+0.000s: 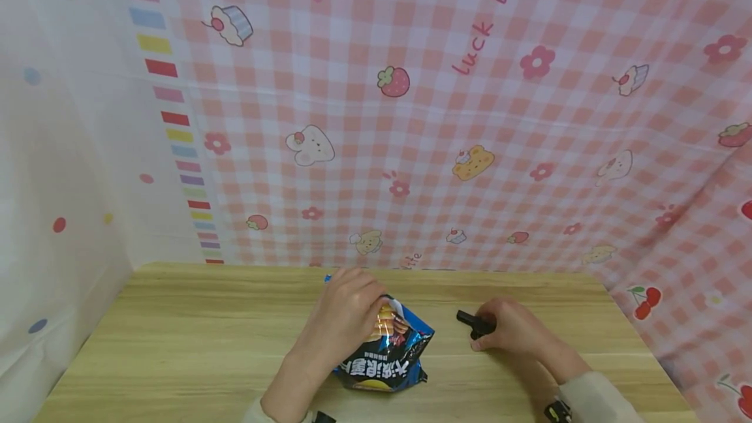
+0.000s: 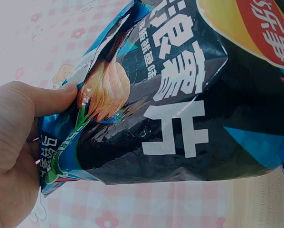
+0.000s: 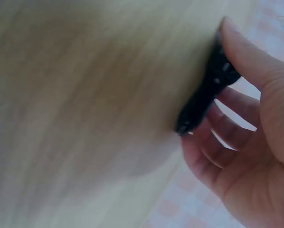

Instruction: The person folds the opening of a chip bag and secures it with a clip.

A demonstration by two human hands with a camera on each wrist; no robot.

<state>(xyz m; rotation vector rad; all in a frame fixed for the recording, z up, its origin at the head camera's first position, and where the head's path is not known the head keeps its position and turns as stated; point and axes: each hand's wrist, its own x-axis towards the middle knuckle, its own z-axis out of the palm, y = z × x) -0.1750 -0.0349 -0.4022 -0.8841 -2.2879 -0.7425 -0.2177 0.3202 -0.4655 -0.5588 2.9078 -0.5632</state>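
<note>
A black and blue bag of potato chips (image 1: 388, 361) is on the wooden table, its white lettering upside down in the head view. My left hand (image 1: 341, 318) pinches the bag by its far end. In the left wrist view the thumb (image 2: 56, 99) presses on the flattened end of the chip bag (image 2: 180, 95), while the other fingers are mostly hidden behind it. Right of the bag, my right hand (image 1: 517, 330) holds a small black clip (image 1: 472, 324) just over the table. The right wrist view shows the clip (image 3: 206, 90) between thumb and fingertips.
Both hands work over a light wooden table (image 1: 205, 338). Behind it hangs a pink checked cloth (image 1: 352, 109) with cartoon prints, which continues along the right side. A white cloth with coloured dots (image 1: 64, 168) covers the left side.
</note>
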